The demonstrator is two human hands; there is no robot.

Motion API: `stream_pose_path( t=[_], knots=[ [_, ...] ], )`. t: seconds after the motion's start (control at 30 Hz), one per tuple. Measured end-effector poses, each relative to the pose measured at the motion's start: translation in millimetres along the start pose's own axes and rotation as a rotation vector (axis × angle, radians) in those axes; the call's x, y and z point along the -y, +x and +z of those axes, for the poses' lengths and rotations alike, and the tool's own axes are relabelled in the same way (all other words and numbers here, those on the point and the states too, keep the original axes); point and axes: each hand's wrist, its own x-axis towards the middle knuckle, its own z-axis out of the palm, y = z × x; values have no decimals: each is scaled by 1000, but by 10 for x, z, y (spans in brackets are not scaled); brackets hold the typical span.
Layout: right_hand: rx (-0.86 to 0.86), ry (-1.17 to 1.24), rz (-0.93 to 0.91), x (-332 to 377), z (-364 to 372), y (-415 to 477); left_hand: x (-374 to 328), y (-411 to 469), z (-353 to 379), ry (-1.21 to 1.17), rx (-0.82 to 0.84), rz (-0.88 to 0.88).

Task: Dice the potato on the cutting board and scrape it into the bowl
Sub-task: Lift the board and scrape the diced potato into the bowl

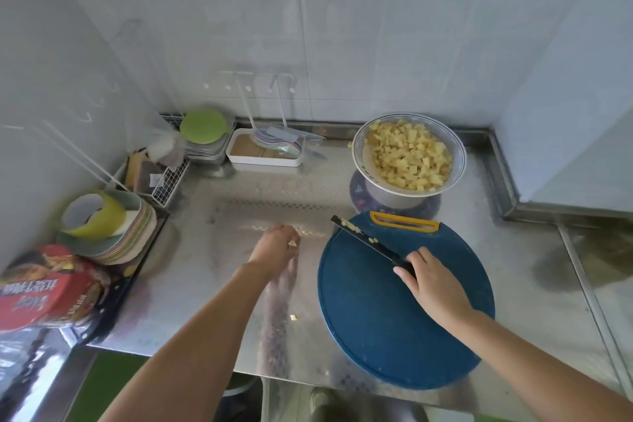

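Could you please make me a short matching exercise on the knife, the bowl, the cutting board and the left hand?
Things: 1 knife; 2 bowl; 3 cutting board; 4 left hand.
States: A holds diced potato; B pinches a potato piece over the counter; C gripped by the right hand; D blue and round.
Pairs: 1-C; 2-A; 3-D; 4-B.

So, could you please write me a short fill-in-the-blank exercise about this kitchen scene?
1. The right hand grips the knife over the ____ cutting board.
2. The diced potato fills the ____.
3. The left hand pinches a potato piece to the ____ of the board.

Missing words: blue; bowl; left.
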Motion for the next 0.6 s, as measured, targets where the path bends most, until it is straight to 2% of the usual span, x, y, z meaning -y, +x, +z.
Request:
stream_pose_path(
  t=[0.2,0.37,0.43,0.5,0.6],
  knots=[
    [59,75,29,119,-88,14,31,-109,7,99,130,21],
    [96,133,60,216,-120,61,74,-245,41,47,108,-3],
    [75,133,58,255,-170,114,-3,-281,5,-24,28,-23],
    [44,97,68,274,-256,183,-174,-300,-72,-109,-132,-23],
    [8,-9,103,267,-503,328,-558,-299,-211,-71,-434,165]
  ],
)
